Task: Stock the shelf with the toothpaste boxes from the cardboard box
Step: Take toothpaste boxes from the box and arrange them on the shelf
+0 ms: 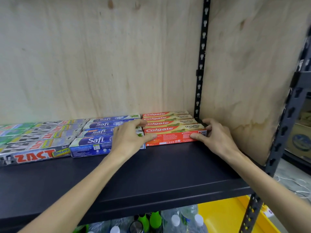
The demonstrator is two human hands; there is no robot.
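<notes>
you're gripping the front colgate box (175, 136) at both ends: left hand (129, 137) curled round its left end, right hand (217, 136) curled round its right end, thumbs on the front face. it's lying flat on the shelf (151, 175), front of a row of four colgate boxes (168, 118) in the back right corner.

risks: your left fingers are reaching over the safi boxes (101, 137) just beside, so a sideways nudge could be shoving those out of line. push too hard toward the back and the colgate row is likely skewing against the plywood wall (244, 81). right fingers are sitting near the slotted upright (201, 73), tight spot, could be pinching or snagging there.

room: almost none to the right, none behind. zact boxes (37, 145) are filling the left. plenty of bare shelf toward you, up to the front edge. cardboard box isn't in view.
</notes>
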